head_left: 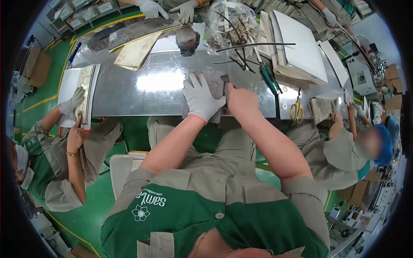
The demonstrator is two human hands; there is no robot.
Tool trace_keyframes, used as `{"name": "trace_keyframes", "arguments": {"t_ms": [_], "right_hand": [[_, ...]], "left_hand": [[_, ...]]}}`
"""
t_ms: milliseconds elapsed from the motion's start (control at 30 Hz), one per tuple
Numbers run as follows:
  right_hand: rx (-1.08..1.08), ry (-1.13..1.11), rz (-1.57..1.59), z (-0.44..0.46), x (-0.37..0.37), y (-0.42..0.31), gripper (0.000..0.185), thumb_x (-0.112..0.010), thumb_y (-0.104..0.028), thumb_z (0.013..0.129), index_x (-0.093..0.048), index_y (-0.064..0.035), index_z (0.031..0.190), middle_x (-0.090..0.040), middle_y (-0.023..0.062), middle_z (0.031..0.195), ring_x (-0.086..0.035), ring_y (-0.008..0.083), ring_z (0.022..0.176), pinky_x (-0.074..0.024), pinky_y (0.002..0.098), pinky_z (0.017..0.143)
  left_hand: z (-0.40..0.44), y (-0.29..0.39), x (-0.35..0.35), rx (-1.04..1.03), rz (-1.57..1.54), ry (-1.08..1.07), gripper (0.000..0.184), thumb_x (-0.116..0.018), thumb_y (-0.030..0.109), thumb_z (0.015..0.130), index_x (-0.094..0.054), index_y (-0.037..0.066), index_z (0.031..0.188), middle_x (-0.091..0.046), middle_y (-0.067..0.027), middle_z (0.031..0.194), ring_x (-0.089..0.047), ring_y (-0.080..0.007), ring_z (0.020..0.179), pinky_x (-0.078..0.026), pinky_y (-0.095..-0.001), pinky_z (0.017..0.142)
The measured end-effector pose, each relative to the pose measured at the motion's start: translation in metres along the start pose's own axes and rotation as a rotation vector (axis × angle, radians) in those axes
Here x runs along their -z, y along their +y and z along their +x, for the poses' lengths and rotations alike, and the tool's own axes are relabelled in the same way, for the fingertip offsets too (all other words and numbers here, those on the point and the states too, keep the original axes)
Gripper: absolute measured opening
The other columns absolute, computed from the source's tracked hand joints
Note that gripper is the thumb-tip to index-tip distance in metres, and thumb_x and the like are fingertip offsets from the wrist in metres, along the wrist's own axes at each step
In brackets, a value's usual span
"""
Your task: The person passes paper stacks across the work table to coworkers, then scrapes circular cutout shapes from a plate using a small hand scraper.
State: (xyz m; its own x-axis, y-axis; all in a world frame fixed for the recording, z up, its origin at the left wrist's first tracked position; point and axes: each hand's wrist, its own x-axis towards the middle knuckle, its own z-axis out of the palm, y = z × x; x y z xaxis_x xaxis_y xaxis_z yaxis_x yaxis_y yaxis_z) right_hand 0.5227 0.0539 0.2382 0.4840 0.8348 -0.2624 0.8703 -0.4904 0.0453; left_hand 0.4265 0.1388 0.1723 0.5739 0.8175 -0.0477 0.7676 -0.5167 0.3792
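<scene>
My left hand [202, 98], in a white glove with a pink cuff, lies flat with fingers spread on a thin greyish sheet [215, 77] at the table's near edge. Just to its right, my bare right hand [243, 102] is closed around a scraper-like tool with a flat dark blade [225, 81]. The blade rests along the sheet's right part, close to my left fingers. My right hand hides most of the tool's handle.
On the metal table [167, 103] are a bag of scraps [230, 26], dark strips [256, 45], green-handled cutters [269, 78], yellow-handled scissors [297, 109] and white boards [301, 47]. Co-workers sit left and right; another's gloved hands [167, 10] work opposite on a dark panel [137, 33].
</scene>
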Motion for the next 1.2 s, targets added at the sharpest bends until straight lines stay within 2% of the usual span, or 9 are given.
{"name": "trace_keyframes", "arguments": {"t_ms": [133, 233, 367, 533, 733, 800, 1033, 1100, 1200], "right_hand": [[-0.024, -0.005, -0.044, -0.005, -0.009, -0.007, 0.031, -0.052, -0.013, 0.09, -0.062, -0.004, 0.118, -0.072, 0.0146, 0.086, -0.072, 0.0332, 0.08, -0.0557, 0.0447, 0.067], [-0.011, 0.087, 0.017, 0.004, -0.011, 0.0, 0.028, -0.051, -0.012, 0.09, -0.062, -0.0033, 0.114, -0.072, 0.0148, 0.084, -0.072, 0.0336, 0.079, -0.0557, 0.0441, 0.066], [-0.033, 0.015, -0.002, 0.002, -0.005, -0.006, 0.037, -0.054, -0.011, 0.086, -0.058, -0.0072, 0.123, -0.072, 0.0166, 0.087, -0.072, 0.0348, 0.081, -0.0559, 0.0463, 0.066], [-0.045, -0.032, -0.041, 0.0, -0.009, -0.003, 0.047, -0.054, -0.011, 0.086, -0.056, -0.0089, 0.132, -0.073, 0.0158, 0.086, -0.072, 0.0343, 0.081, -0.0564, 0.0451, 0.066], [-0.041, 0.012, -0.023, 0.001, -0.003, -0.002, 0.041, -0.054, -0.011, 0.086, -0.06, -0.008, 0.127, -0.072, 0.0173, 0.083, -0.072, 0.0351, 0.077, -0.0566, 0.0455, 0.065], [-0.019, -0.015, -0.018, -0.008, 0.001, -0.004, 0.03, -0.053, -0.01, 0.088, -0.061, -0.0037, 0.116, -0.072, 0.0155, 0.091, -0.072, 0.0329, 0.081, -0.056, 0.0441, 0.066], [-0.024, -0.008, -0.021, 0.001, -0.009, -0.002, 0.03, -0.053, -0.01, 0.088, -0.06, -0.0041, 0.116, -0.072, 0.0163, 0.09, -0.072, 0.0343, 0.084, -0.0559, 0.0444, 0.067], [-0.026, 0.032, -0.047, -0.003, -0.014, -0.003, 0.047, -0.056, -0.011, 0.084, -0.056, -0.0091, 0.131, -0.072, 0.0175, 0.085, -0.072, 0.0345, 0.078, -0.0567, 0.0464, 0.066], [-0.025, 0.016, -0.007, 0.011, -0.006, 0.002, 0.045, -0.056, -0.011, 0.083, -0.057, -0.0098, 0.128, -0.072, 0.0181, 0.084, -0.072, 0.0346, 0.078, -0.0562, 0.0475, 0.066]], "left_hand": [[0.001, -0.002, -0.006, -0.006, 0.023, 0.063, 0.113, -0.074, 0.06, 0.065, -0.031, -0.001, 0.149, -0.026, -0.0298, 0.151, -0.029, -0.0527, 0.133, -0.025, -0.0587, 0.11], [0.002, 0.001, -0.001, -0.003, -0.026, 0.044, 0.113, -0.075, 0.059, 0.064, -0.031, -0.001, 0.149, -0.026, -0.0298, 0.151, -0.029, -0.0523, 0.132, -0.025, -0.0589, 0.109], [0.002, -0.002, -0.005, -0.012, 0.023, 0.086, 0.113, -0.075, 0.059, 0.064, -0.03, -0.001, 0.149, -0.024, -0.0295, 0.151, -0.028, -0.0524, 0.133, -0.024, -0.0592, 0.11], [0.0, -0.002, -0.004, -0.016, -0.025, 0.017, 0.113, -0.074, 0.06, 0.065, -0.03, -0.001, 0.149, -0.025, -0.0296, 0.151, -0.026, -0.0537, 0.135, -0.021, -0.0605, 0.112], [0.001, -0.004, -0.004, -0.018, -0.018, 0.024, 0.113, -0.074, 0.06, 0.066, -0.03, -0.002, 0.149, -0.027, -0.0297, 0.15, -0.027, -0.054, 0.135, -0.019, -0.0612, 0.113], [0.002, -0.005, -0.003, -0.026, -0.004, 0.034, 0.113, -0.074, 0.06, 0.066, -0.03, -0.002, 0.149, -0.028, -0.0299, 0.149, -0.027, -0.0538, 0.135, -0.019, -0.0613, 0.113], [0.002, -0.005, -0.005, -0.034, -0.027, 0.031, 0.112, -0.074, 0.06, 0.067, -0.03, -0.001, 0.15, -0.027, -0.0302, 0.15, -0.028, -0.0546, 0.134, -0.02, -0.0611, 0.112], [0.002, -0.008, -0.007, -0.038, 0.023, 0.068, 0.111, -0.074, 0.059, 0.066, -0.031, -0.001, 0.149, -0.027, -0.03, 0.15, -0.028, -0.0539, 0.134, -0.02, -0.0607, 0.112], [0.002, -0.006, -0.006, -0.032, -0.006, 0.051, 0.11, -0.075, 0.058, 0.066, -0.032, 0.0, 0.149, -0.027, -0.0294, 0.15, -0.028, -0.0532, 0.134, -0.021, -0.0604, 0.112]]}}
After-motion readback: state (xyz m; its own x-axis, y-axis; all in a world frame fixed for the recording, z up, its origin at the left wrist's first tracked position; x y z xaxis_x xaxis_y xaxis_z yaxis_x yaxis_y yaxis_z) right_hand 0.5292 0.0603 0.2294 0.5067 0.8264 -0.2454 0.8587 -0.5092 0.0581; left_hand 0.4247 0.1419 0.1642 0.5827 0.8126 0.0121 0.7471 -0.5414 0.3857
